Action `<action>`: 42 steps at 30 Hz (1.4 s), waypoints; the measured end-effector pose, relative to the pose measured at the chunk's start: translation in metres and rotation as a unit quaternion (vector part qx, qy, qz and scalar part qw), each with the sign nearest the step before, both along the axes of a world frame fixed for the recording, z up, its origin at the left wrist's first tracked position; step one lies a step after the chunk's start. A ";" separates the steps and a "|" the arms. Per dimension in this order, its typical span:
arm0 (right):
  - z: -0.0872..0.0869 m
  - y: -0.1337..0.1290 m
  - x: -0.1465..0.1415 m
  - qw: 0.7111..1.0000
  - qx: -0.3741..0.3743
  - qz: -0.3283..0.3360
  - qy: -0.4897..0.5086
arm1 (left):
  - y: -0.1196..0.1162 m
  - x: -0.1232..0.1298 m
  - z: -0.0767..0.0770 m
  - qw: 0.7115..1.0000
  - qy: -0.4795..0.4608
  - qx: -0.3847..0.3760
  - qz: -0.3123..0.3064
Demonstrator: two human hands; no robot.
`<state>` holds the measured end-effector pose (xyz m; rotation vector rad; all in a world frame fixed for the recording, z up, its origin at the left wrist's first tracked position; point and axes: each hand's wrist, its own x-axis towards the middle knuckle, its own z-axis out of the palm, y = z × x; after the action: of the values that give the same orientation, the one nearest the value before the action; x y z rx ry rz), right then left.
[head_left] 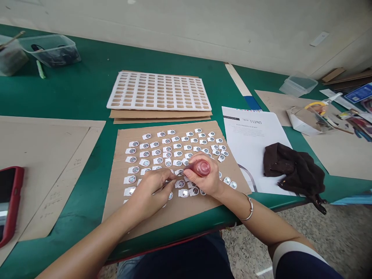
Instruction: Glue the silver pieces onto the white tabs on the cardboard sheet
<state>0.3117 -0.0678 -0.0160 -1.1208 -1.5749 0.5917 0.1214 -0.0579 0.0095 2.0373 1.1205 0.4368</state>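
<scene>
My right hand (213,180) is wrapped round a reddish squeeze bottle (202,167), its narrow tip pointing left toward my other hand. My left hand (155,188) pinches a thin metal tool (159,189), perhaps tweezers; its exact kind is not clear. Both hands meet low over a sheet of brown cardboard (130,217). Rows of small round silvery discs on white paper tabs (158,160) cover this sheet. One disc (179,172) lies right by the bottle's tip. My hands and forearms hide some of the discs.
Behind the cardboard, a white gridded tray (159,109) rests on brown boards. To the right lie a printed paper (247,135) and a dark cloth (290,164). A red-cased phone (18,193) is at far left. Clear plastic tubs (52,40) stand at the back left.
</scene>
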 end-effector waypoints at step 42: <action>0.051 0.027 0.078 0.895 -0.072 -0.130 0.421 | 0.019 0.014 0.022 0.999 0.049 0.005 -0.007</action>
<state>0.3896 -0.0406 0.0351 -0.9604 -0.6287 0.8695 0.1357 -0.0386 0.0315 2.0933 1.1634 0.3385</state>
